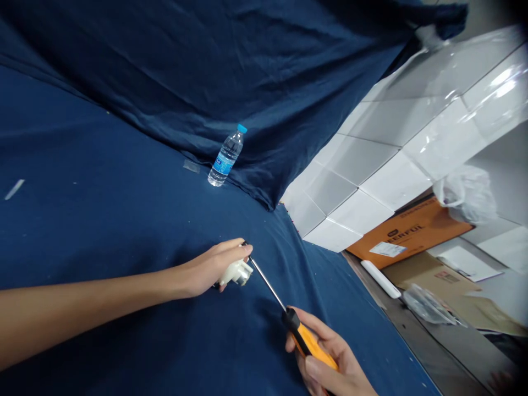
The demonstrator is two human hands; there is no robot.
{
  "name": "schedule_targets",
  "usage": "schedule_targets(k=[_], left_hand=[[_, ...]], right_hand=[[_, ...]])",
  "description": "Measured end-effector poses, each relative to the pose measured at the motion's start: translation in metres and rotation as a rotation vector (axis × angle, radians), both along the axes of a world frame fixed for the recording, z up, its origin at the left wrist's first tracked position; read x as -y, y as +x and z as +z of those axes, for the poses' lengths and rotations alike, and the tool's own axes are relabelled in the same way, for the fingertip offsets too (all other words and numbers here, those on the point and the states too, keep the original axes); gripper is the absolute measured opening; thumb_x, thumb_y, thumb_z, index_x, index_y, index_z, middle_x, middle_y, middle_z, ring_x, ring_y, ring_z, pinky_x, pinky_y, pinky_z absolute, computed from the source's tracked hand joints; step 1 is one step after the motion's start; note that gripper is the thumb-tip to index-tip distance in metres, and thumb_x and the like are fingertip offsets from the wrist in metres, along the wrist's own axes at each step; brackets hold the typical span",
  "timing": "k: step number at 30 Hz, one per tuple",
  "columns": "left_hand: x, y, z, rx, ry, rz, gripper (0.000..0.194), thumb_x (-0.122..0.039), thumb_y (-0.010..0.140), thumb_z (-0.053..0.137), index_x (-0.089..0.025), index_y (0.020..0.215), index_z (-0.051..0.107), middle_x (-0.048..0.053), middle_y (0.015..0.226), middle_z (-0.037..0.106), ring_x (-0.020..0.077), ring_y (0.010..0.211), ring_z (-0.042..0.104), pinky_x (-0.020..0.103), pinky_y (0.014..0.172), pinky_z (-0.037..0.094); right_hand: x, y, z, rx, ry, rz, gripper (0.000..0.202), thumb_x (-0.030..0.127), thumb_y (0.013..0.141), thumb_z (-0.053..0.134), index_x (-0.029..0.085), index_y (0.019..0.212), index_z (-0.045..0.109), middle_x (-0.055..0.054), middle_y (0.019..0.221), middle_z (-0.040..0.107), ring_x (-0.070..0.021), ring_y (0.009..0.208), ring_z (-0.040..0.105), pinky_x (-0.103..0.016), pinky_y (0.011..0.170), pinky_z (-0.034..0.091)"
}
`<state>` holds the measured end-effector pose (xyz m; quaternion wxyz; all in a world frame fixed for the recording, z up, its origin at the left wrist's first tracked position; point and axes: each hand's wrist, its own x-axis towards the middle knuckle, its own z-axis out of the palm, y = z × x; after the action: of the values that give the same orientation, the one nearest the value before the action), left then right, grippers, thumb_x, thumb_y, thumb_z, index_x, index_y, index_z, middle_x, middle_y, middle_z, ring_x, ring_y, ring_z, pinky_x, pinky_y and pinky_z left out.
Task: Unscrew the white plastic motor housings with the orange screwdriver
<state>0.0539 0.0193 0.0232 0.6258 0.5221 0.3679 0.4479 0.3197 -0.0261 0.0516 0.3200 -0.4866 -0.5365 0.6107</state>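
Observation:
My left hand (216,264) is closed around a small off-white plastic part (238,272) with a metallic cylindrical end, perhaps a small motor unit; much of it is hidden by the fingers. In my right hand (330,360) is a screwdriver (311,344) with an orange and black handle. Its metal shaft points up and left, and the tip reaches the thumb and fingertips of my left hand. Whether the tip touches the white part or a screw is hidden there. Both hands are above a blue cloth (136,236).
A water bottle (225,157) with a blue cap stands near a hanging dark blue cloth (231,71). Stacked white boxes (367,159) rise at the right. Beyond them lie an orange carton (412,231), flattened cardboard (433,274) and plastic bags (429,305).

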Motion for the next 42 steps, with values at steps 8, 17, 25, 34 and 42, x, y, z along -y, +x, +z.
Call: schedule_targets(k=[8,17,25,34,42], left_hand=[[-0.009,-0.008,-0.004,0.014,-0.055,-0.046,0.032,-0.04,0.081,0.065,-0.02,0.1,0.048,0.003,0.095,0.054,0.0166,0.082,0.058,0.032,0.07,0.055],[-0.016,-0.008,-0.011,0.186,-0.21,0.058,0.043,-0.05,0.08,0.066,-0.019,0.105,0.05,0.006,0.101,0.056,0.0216,0.092,0.062,0.045,0.08,0.058],[-0.003,-0.006,0.004,0.15,-0.199,0.056,0.032,-0.041,0.079,0.068,-0.02,0.094,0.049,0.004,0.097,0.057,0.0216,0.094,0.062,0.043,0.084,0.058],[0.01,0.013,0.009,-0.001,-0.289,0.118,0.045,-0.049,0.071,0.073,-0.024,0.1,0.048,0.008,0.129,0.056,0.0329,0.112,0.059,0.041,0.077,0.058],[0.004,0.046,-0.004,0.135,-0.473,0.129,0.033,-0.058,0.059,0.076,-0.037,0.076,0.058,-0.017,0.096,0.074,0.0389,0.125,0.052,0.053,0.074,0.047]], right_hand=[[-0.01,0.004,-0.007,0.056,0.092,-0.117,0.048,0.039,0.072,0.083,0.017,0.113,0.07,-0.01,0.087,0.066,-0.0024,0.044,0.041,-0.014,0.039,0.031],[-0.015,0.005,-0.013,-0.019,0.054,-0.151,0.045,0.037,0.071,0.084,0.02,0.111,0.071,-0.009,0.088,0.065,-0.0008,0.043,0.038,-0.013,0.036,0.029],[-0.013,0.0,-0.013,-0.038,0.052,-0.178,0.053,0.039,0.073,0.082,0.015,0.118,0.067,-0.011,0.091,0.066,-0.0011,0.044,0.037,-0.015,0.038,0.026],[-0.013,-0.003,-0.017,-0.209,0.004,-0.221,0.054,0.032,0.071,0.081,0.009,0.116,0.063,-0.007,0.082,0.067,-0.0031,0.043,0.039,-0.018,0.038,0.02],[-0.014,0.003,-0.027,-0.322,-0.012,-0.274,0.056,0.024,0.058,0.083,0.009,0.109,0.063,-0.005,0.073,0.07,-0.0056,0.039,0.046,-0.017,0.036,0.026]])
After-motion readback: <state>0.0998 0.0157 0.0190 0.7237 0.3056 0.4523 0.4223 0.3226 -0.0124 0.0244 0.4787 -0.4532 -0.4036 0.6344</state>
